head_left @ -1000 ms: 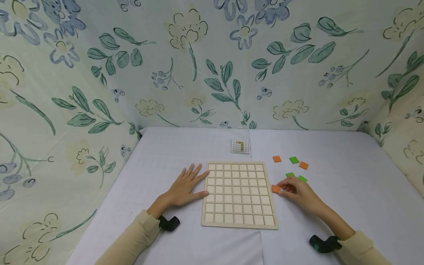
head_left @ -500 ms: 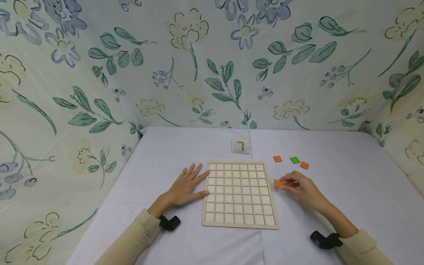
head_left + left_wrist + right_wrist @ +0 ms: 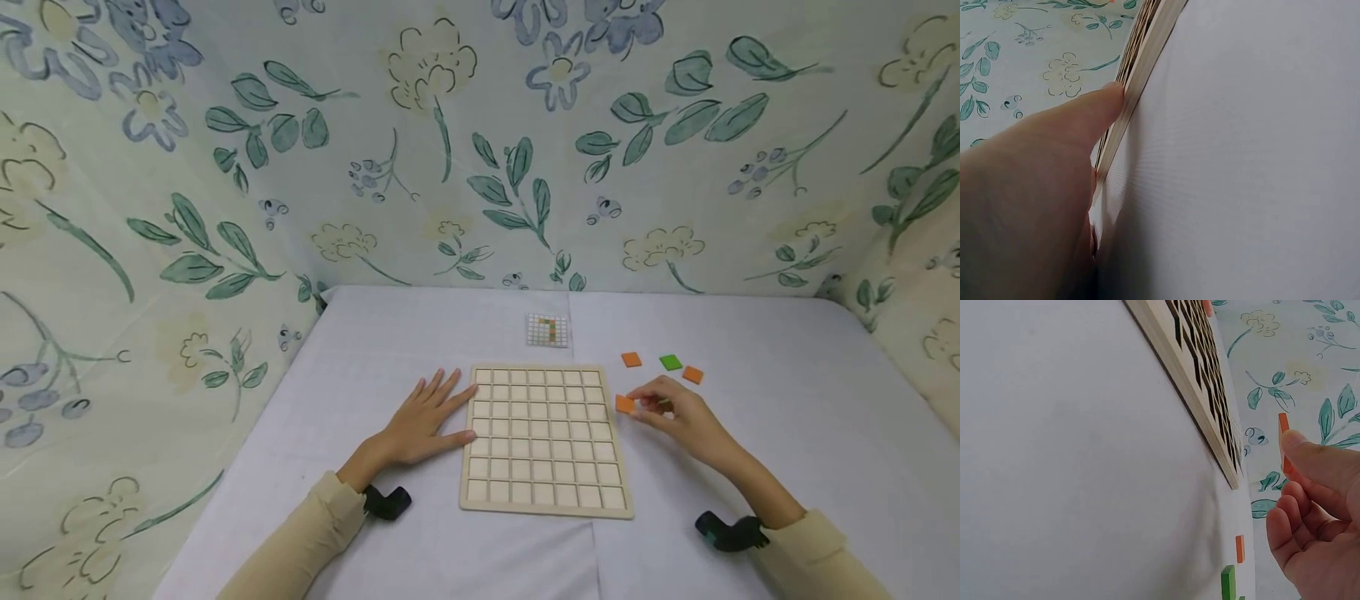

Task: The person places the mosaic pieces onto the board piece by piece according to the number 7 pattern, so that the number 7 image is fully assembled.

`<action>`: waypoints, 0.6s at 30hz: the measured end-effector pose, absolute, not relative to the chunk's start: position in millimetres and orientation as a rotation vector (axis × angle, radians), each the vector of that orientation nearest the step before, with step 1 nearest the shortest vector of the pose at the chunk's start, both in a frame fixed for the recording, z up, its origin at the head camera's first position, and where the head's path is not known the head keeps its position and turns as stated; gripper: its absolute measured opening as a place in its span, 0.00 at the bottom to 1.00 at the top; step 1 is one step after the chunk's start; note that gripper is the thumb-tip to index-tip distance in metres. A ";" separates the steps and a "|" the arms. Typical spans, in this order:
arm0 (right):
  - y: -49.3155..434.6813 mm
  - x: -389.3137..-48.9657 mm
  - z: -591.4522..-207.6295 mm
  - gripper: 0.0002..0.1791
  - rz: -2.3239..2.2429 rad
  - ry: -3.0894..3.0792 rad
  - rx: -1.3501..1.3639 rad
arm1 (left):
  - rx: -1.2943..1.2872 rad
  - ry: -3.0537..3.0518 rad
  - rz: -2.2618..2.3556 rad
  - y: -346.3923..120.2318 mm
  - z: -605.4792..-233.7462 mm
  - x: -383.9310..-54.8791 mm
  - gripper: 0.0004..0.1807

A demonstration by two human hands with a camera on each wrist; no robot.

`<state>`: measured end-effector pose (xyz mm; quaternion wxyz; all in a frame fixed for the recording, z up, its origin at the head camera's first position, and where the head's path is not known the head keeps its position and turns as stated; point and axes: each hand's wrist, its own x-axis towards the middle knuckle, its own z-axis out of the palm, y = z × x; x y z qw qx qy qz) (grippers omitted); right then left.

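A square wooden grid board (image 3: 546,512) lies on the white-covered table, its cells bare. At its left edge rests my left hand (image 3: 420,427), fingers spread, with the thumb and a fingertip touching the frame. The left wrist view shows that thumb (image 3: 1107,100) against the board's side. Between thumb and fingertips my right hand (image 3: 686,421) pinches an orange square tile (image 3: 625,404), held just off the board's right edge. In the right wrist view the tile (image 3: 1284,442) appears edge-on, raised above the table. The right hand's other fingers (image 3: 1282,534) are curled and hold nothing.
Beyond the right hand lie loose tiles: an orange one (image 3: 632,359), a green one (image 3: 671,362) and another orange one (image 3: 693,375). A green tile is partly hidden by the hand. A small card (image 3: 547,331) with a printed coloured grid lies behind the board.
My right hand, holding the orange tile, has moved a little away from me, then slightly left toward the board. The left hand stays at the board's edge.
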<state>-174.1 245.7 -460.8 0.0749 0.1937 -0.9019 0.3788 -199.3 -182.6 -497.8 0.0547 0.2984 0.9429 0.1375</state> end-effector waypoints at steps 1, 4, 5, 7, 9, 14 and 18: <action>244.0 -174.7 -459.8 0.13 1.142 -2.709 0.578 | 0.910 2.863 0.415 -182.8 -497.8 -199.4 0.44; 238.2 -177.8 -456.9 0.13 1.164 -2.715 0.578 | 0.911 2.863 0.401 -183.1 -497.4 -199.2 0.44; 236.0 -179.0 -456.0 0.13 1.171 -2.713 0.581 | 0.911 2.864 0.399 -183.1 -497.2 -199.1 0.45; 231.8 -181.8 -454.4 0.13 1.187 -2.713 0.593 | 0.908 2.866 0.401 -183.2 -496.7 -198.9 0.44; 227.5 -184.6 -453.1 0.13 1.206 -2.706 0.608 | 0.911 2.870 0.408 -183.5 -496.6 -198.6 0.44; 217.2 -192.6 -450.8 0.13 1.273 -2.695 0.643 | 0.919 2.874 0.400 -184.4 -497.4 -198.8 0.44; 208.7 -199.5 -450.2 0.13 1.298 -2.686 0.688 | 0.930 2.875 0.383 -185.1 -499.2 -199.7 0.44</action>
